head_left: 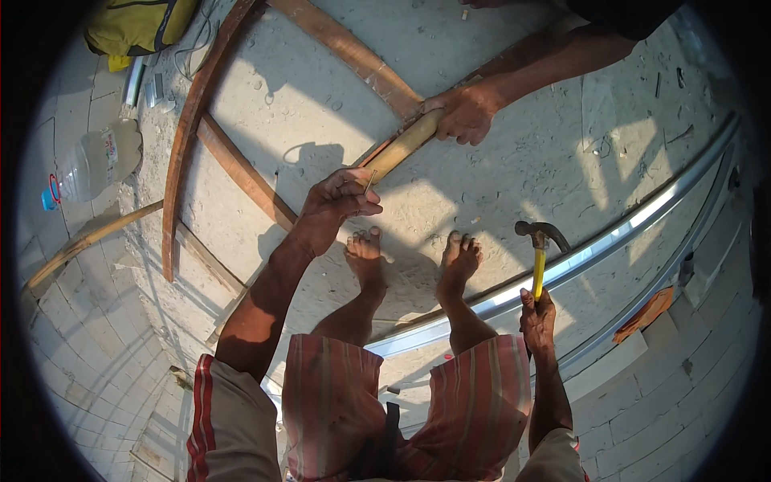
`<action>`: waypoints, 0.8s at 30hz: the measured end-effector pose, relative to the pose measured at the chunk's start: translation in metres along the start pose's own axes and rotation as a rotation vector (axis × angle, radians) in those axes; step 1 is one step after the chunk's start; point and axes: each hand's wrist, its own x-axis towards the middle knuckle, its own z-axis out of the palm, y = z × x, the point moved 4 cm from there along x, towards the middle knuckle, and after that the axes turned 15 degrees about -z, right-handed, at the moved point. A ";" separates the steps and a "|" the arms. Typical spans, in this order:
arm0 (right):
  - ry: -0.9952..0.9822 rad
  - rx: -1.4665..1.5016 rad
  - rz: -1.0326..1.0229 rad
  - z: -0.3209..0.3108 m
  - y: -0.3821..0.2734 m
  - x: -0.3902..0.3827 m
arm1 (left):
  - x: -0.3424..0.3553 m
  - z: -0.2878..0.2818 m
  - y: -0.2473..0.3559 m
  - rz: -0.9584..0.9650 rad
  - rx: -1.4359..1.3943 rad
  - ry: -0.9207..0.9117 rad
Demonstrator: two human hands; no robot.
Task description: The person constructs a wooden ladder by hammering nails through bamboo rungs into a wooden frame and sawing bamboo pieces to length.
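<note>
My left hand [337, 201] pinches a thin nail [370, 180] against the lower end of a short, pale, rounded piece of wood or bamboo [400, 150], which lies along a reddish wooden strip. My right hand [538, 317] grips the yellow handle of a claw hammer [539, 245], its dark head up, apart from the wood. A co-worker's hand [466, 116] holds the upper end of the pale piece; that arm comes in from the upper right.
Reddish timber strips form a frame [337, 48] on the dusty concrete floor. Long metal channels [626, 217] curve along the right. At left are a plastic jug [100, 161], a yellow-green bag [132, 28] and a bamboo pole [96, 238]. My bare feet are below the pale piece.
</note>
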 end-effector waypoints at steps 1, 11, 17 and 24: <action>0.007 -0.030 -0.013 -0.001 0.006 0.012 | 0.008 0.000 0.005 0.104 -0.062 -0.033; -0.095 -0.178 -0.359 0.042 -0.012 0.086 | 0.027 -0.056 0.000 0.490 -0.007 0.237; -0.322 -0.121 -0.375 0.088 -0.010 0.099 | 0.014 -0.058 -0.048 0.646 0.098 0.395; -0.386 -0.186 -0.580 0.111 -0.055 0.105 | 0.028 -0.048 -0.078 0.896 0.077 0.333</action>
